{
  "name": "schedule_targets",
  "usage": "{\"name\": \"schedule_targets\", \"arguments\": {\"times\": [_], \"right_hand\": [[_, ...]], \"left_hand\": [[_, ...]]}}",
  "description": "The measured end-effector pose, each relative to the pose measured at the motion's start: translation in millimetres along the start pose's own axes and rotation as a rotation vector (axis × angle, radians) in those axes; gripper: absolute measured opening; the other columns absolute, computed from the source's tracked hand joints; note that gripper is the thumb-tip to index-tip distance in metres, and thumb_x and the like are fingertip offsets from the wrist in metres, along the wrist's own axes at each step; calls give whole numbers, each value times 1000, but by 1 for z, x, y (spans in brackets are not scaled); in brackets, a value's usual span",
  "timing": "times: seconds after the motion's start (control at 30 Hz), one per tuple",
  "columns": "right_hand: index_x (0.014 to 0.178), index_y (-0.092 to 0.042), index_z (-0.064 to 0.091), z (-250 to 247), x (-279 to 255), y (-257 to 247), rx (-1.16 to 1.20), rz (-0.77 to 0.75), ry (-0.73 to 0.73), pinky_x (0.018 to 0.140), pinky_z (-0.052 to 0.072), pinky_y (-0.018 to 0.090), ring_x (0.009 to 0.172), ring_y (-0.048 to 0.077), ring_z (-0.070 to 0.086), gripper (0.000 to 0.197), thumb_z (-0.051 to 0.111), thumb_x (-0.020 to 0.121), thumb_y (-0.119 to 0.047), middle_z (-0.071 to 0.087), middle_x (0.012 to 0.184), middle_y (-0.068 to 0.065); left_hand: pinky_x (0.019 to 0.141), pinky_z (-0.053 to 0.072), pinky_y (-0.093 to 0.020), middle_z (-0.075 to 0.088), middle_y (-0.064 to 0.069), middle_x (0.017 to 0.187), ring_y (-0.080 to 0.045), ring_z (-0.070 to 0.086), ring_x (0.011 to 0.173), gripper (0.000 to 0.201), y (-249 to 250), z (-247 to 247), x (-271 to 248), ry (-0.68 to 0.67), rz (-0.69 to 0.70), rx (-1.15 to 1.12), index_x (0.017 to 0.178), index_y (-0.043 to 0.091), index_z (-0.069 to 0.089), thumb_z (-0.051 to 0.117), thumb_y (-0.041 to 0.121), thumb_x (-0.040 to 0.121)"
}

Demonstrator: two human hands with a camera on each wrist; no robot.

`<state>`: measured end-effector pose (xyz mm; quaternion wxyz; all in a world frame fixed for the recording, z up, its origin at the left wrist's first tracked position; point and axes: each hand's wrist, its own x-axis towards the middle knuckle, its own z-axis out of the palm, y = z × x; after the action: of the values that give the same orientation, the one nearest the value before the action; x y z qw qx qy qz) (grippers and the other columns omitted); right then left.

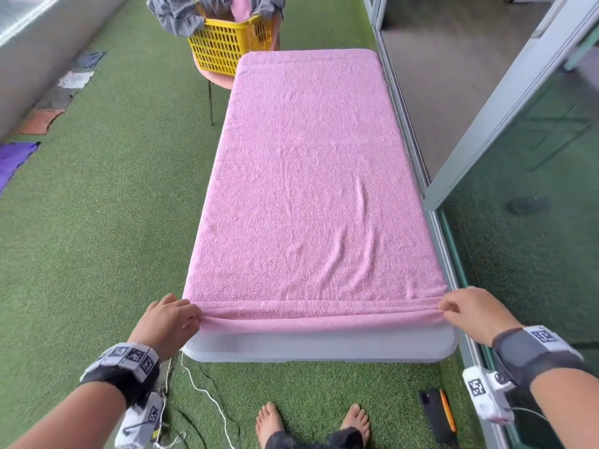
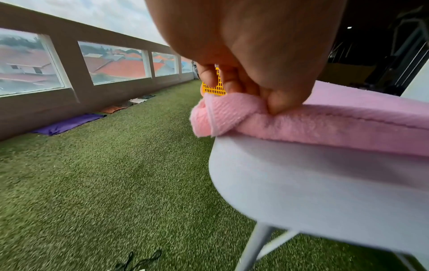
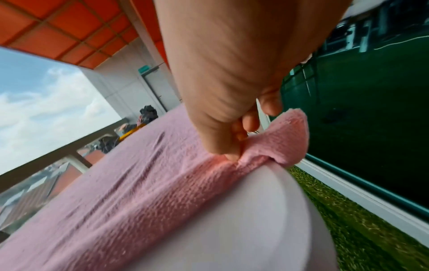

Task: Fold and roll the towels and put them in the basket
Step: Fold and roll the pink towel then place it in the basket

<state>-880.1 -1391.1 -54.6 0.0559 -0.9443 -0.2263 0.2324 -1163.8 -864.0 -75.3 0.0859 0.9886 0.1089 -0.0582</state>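
Observation:
A large pink towel lies spread flat along a white table, covering nearly all of it. Its near edge is turned over into a thin first roll. My left hand pinches the near left corner of the pink towel, fingers curled on the fabric. At the near right corner my right hand pinches the rolled pink towel the same way. The yellow basket sits on a pink chair beyond the table's far left corner, with grey and pink cloth hanging from it.
Green artificial turf surrounds the table. Glass sliding doors run close along the right side. Several cloths lie by the left wall. A phone, an orange pen and cables lie on the turf near my bare feet.

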Motion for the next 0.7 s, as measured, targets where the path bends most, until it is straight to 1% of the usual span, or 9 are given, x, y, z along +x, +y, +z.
{"name": "schedule_targets", "arguments": {"times": [0.1, 0.2, 0.3, 0.33, 0.4, 0.47, 0.53, 0.6, 0.7], "right_hand": [[70, -33, 58, 0, 4, -2, 7, 1, 55, 69, 46, 26, 74, -2, 56, 26, 71, 83, -15, 57, 82, -15], [69, -33, 50, 10, 3, -4, -9, -24, 100, 72, 50, 32, 74, 2, 57, 32, 65, 87, -11, 54, 87, -12], [71, -26, 54, 25, -3, -2, 18, -45, 167, 73, 51, 38, 74, 11, 59, 28, 60, 90, -6, 55, 91, -9], [75, -22, 61, 28, -7, -3, 24, -57, 194, 75, 51, 39, 78, 15, 61, 23, 60, 90, -5, 56, 93, -7], [91, -15, 73, 35, -15, -4, 0, -69, 234, 86, 53, 42, 94, 21, 61, 16, 63, 89, -3, 64, 102, -2], [103, -11, 74, 41, -23, -3, -45, -81, 269, 94, 52, 44, 105, 22, 57, 23, 69, 82, -3, 66, 109, -1], [107, -11, 74, 45, -27, 1, -86, -113, 293, 92, 54, 44, 106, 22, 56, 33, 76, 74, -4, 66, 110, -2], [106, -13, 74, 45, -26, 3, -100, -125, 308, 90, 55, 42, 103, 20, 56, 34, 80, 73, -8, 66, 107, -5], [96, -19, 75, 40, -18, 2, -110, -133, 291, 83, 53, 38, 96, 16, 53, 17, 75, 79, -15, 65, 96, -10]], "left_hand": [[65, 40, -23, 65, 19, 78, -6, 49, 76, 14, 0, -6, 10, 5, -14, -38, 86, 30, 71, 82, 26, 77], [71, 52, -28, 59, 12, 83, -10, 53, 79, 19, 5, -7, 12, 42, -38, -62, 80, 26, 67, 84, 23, 73], [66, 51, -24, 56, 14, 82, -8, 53, 75, 16, 11, 1, 7, 78, -25, -92, 79, 24, 67, 80, 15, 78], [65, 51, -25, 56, 13, 84, -8, 53, 75, 16, 13, 5, 4, 95, -21, -102, 80, 23, 68, 78, 12, 79], [64, 54, -28, 59, 11, 88, -11, 55, 78, 19, 16, 10, -3, 130, -16, -103, 84, 20, 71, 78, 4, 78], [69, 55, -30, 63, 8, 94, -13, 56, 84, 27, 17, 13, -12, 158, -5, -88, 93, 16, 72, 80, 0, 73], [76, 54, -34, 65, 7, 104, -14, 54, 91, 39, 17, 14, -19, 128, -2, -61, 106, 17, 71, 85, 11, 70], [79, 52, -37, 65, 9, 109, -16, 53, 96, 48, 17, 13, -22, 94, -30, -27, 113, 22, 69, 87, 25, 68], [73, 49, -37, 64, 12, 98, -15, 50, 90, 37, 17, 12, -17, 104, -41, -6, 103, 26, 71, 87, 24, 69]]}}
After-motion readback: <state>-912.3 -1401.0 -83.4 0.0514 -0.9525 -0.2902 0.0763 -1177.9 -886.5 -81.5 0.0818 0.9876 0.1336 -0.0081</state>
